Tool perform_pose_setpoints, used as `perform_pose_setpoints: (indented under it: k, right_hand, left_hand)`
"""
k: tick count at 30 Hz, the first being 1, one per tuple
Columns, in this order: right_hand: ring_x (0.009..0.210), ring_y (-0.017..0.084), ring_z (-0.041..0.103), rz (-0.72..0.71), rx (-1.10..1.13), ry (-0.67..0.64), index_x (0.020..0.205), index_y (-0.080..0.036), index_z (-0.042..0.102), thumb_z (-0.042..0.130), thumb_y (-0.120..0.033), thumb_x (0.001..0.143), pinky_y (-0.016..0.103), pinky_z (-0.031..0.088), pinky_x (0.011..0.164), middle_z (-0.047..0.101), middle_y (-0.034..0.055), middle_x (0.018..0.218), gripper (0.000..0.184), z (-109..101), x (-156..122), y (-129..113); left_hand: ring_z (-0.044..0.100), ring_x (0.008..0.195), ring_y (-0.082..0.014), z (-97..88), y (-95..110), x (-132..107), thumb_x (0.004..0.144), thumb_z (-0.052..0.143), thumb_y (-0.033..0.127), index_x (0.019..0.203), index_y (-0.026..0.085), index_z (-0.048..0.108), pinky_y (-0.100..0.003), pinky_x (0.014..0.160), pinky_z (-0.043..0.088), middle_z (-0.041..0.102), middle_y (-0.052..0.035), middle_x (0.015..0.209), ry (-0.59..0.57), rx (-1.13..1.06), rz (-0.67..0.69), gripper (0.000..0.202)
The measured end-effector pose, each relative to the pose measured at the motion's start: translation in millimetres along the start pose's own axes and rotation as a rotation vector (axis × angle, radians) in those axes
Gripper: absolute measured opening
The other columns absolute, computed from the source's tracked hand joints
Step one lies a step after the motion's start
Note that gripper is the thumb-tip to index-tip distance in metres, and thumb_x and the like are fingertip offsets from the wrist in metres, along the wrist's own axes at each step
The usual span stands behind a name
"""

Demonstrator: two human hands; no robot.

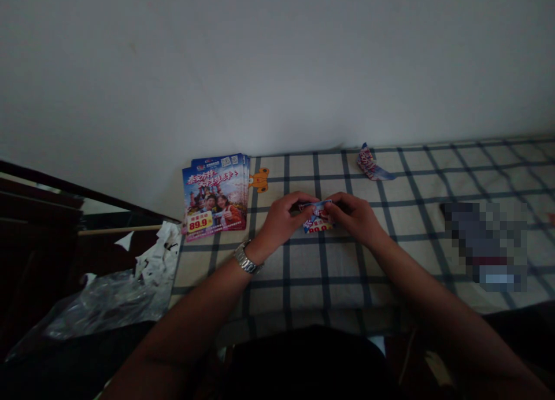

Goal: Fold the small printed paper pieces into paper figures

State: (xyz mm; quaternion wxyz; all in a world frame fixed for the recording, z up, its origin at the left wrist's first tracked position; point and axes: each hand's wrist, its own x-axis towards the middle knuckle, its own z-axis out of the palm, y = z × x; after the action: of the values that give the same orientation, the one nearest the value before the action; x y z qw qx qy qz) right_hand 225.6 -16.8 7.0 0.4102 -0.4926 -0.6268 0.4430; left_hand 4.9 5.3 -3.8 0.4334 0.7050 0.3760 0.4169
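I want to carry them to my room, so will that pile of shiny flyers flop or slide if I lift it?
Probably both a little. The stack of flyers looks thin, so it may droop if lifted by one edge. Its sheets sit slightly fanned, so they could slip apart. The folded flyer suggests the paper bends easily.

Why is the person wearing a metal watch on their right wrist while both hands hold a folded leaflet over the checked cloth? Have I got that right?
Not quite: the metal wristwatch is on the left wrist, not the right, as the head view shows. The left hand and right hand do hold the folded leaflet over the checked cloth.
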Motion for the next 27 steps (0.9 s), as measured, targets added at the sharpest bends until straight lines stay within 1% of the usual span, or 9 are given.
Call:
perform_pose_setpoints:
  k: [3,7,12,15,21,27]
  right_hand:
    - [0.066,0.017,0.065,0.005,-0.009,0.018,0.093,-0.021,0.073,0.071,-0.049,0.094,0.028,0.050,0.060,0.073,0.0020,0.076,0.028,0.1,0.1,-2.5]
    - [0.068,0.018,0.067,0.000,0.005,0.084,0.092,-0.022,0.073,0.071,-0.050,0.094,0.030,0.053,0.062,0.074,0.0023,0.076,0.028,-0.2,-0.2,-0.3]
    - [0.068,0.018,0.067,-0.017,0.024,0.136,0.091,-0.023,0.072,0.071,-0.048,0.095,0.030,0.053,0.064,0.073,0.0013,0.077,0.026,-1.3,-0.5,5.3]
    - [0.069,0.017,0.067,-0.040,0.016,0.143,0.092,-0.023,0.072,0.070,-0.048,0.096,0.030,0.053,0.064,0.073,0.0015,0.078,0.026,-1.5,-1.1,4.5]
    - [0.068,0.017,0.067,-0.055,-0.006,0.144,0.094,-0.023,0.072,0.069,-0.047,0.097,0.029,0.054,0.065,0.073,0.0015,0.078,0.025,-0.7,-2.5,1.9]
    - [0.070,0.018,0.068,-0.033,0.012,0.131,0.094,-0.023,0.071,0.069,-0.051,0.097,0.031,0.055,0.065,0.074,0.0027,0.080,0.028,-0.4,-2.2,1.5]
  left_hand:
    - [0.072,0.091,-0.0157,0.4,-0.1,0.3,0.097,0.072,0.033,0.111,0.023,0.075,-0.029,0.082,0.059,0.078,-0.0043,0.103,0.007,-0.035,-0.009,0.017]
    - [0.071,0.090,-0.0156,0.0,0.6,1.8,0.094,0.075,0.038,0.111,0.021,0.074,-0.027,0.080,0.058,0.076,-0.0053,0.103,0.051,-0.125,-0.031,0.024]
    - [0.068,0.086,-0.0149,-1.5,2.7,2.9,0.095,0.073,0.042,0.101,0.019,0.074,-0.026,0.077,0.055,0.074,-0.0038,0.094,0.078,-0.161,-0.082,0.024]
    - [0.068,0.084,-0.0158,-1.0,4.4,2.7,0.096,0.072,0.045,0.101,0.019,0.075,-0.027,0.077,0.055,0.074,-0.0037,0.093,0.085,-0.180,-0.110,0.027]
    - [0.071,0.091,-0.0188,0.7,8.4,2.1,0.096,0.071,0.047,0.101,0.019,0.077,-0.031,0.086,0.057,0.077,-0.0053,0.098,0.092,-0.257,-0.174,0.029]
    - [0.071,0.088,-0.0174,0.7,5.4,1.8,0.095,0.073,0.046,0.098,0.019,0.077,-0.030,0.083,0.057,0.077,-0.0049,0.095,0.102,-0.273,-0.176,0.028]
